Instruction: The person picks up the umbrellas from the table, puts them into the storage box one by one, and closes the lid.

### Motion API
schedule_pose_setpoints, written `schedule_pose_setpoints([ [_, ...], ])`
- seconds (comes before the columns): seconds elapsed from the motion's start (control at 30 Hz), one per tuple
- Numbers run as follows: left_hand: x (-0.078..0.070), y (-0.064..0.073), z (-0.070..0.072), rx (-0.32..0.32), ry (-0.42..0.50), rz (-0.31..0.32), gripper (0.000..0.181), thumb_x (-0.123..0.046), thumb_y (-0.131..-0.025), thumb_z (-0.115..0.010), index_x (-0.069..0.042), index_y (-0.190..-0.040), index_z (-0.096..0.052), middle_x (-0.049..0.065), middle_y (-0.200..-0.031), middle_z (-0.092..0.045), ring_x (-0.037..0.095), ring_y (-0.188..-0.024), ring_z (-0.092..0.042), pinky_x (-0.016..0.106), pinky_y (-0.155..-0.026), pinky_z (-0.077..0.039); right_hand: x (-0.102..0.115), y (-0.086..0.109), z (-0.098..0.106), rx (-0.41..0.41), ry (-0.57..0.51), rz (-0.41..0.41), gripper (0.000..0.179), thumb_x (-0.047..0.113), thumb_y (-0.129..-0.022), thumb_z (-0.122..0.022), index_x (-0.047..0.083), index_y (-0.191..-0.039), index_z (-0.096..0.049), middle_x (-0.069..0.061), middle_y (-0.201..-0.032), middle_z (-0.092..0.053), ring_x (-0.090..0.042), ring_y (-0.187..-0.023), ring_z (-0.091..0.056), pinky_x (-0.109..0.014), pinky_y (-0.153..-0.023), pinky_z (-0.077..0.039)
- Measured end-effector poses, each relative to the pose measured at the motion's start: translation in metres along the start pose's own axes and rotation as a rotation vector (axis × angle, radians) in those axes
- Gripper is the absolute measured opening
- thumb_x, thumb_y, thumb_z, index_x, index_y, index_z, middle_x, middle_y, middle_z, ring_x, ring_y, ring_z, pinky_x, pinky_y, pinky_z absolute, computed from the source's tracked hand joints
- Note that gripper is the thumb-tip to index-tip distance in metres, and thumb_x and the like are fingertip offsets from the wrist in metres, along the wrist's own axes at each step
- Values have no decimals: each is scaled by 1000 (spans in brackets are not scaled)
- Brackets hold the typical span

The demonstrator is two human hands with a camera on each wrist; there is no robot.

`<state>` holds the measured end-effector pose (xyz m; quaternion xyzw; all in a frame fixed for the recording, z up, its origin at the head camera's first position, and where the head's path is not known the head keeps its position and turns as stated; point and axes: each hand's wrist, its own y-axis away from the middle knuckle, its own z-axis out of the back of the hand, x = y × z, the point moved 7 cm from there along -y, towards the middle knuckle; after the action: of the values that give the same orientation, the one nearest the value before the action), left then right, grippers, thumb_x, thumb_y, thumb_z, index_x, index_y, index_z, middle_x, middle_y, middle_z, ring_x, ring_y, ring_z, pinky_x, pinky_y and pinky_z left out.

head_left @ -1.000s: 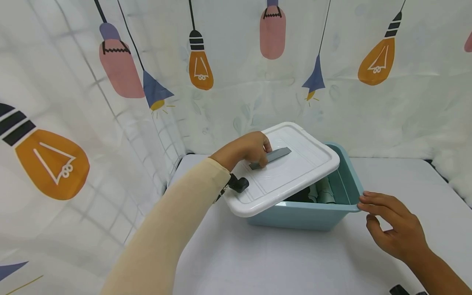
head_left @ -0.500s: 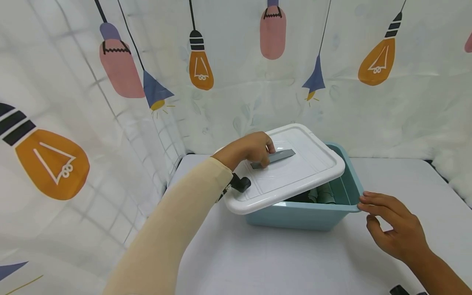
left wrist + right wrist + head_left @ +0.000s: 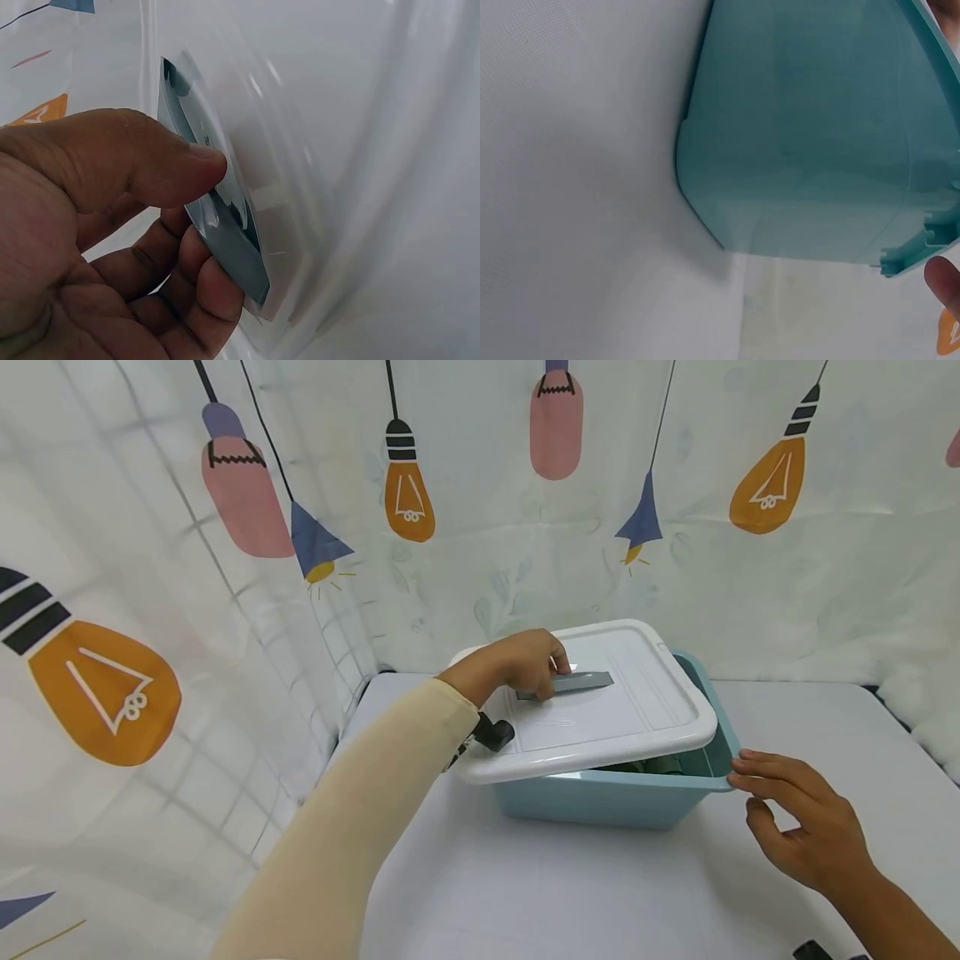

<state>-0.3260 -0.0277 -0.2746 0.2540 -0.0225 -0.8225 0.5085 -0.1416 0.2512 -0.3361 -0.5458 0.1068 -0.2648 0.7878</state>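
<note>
A light blue plastic storage box [image 3: 600,802] stands on the white-covered table. Over it lies a white lid [image 3: 630,702], tilted and askew, with a gap left at the box's front right. My left hand [image 3: 528,664] pinches the grey handle [image 3: 585,682] on the lid's top; in the left wrist view the thumb and curled fingers close round that handle [image 3: 232,247]. At the box's front right corner my right hand [image 3: 810,818] touches the rim with extended fingertips. Greenish rolled things [image 3: 663,765] show through the gap, mostly hidden by the lid.
A white sheet [image 3: 570,893] covers the table. Behind and to the left hangs a pale curtain [image 3: 480,568] printed with lamps and bulbs. A small black object [image 3: 812,950] shows at the bottom right edge.
My left hand has moved the lid to the right and turned it flatter over the box, so the gap has narrowed. The right hand stays at the corner.
</note>
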Motion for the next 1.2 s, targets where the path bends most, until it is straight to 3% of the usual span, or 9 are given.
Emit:
schedule_pose_setpoints([
  [0.63,-10,-4,-4,6,10,-46,40,3,-84,-72,-15,-120,-72,2,-117,-67,17,-106,-59,28,-84,-51,2,-3,0,-33,-27,11,34,18,-98,-52,-5,-89,-76,-19,-98,-71,-14,-115,-66,-13,-99,-44],
  [1.2,-17,-7,-7,14,1,-55,40,4,-84,-71,-16,-118,-73,2,-118,-67,17,-105,-59,28,-84,-51,5,-2,1,-3,-16,-4,33,18,-96,-52,-5,-93,-76,-20,-105,-71,-12,-118,-64,-12,-99,-43],
])
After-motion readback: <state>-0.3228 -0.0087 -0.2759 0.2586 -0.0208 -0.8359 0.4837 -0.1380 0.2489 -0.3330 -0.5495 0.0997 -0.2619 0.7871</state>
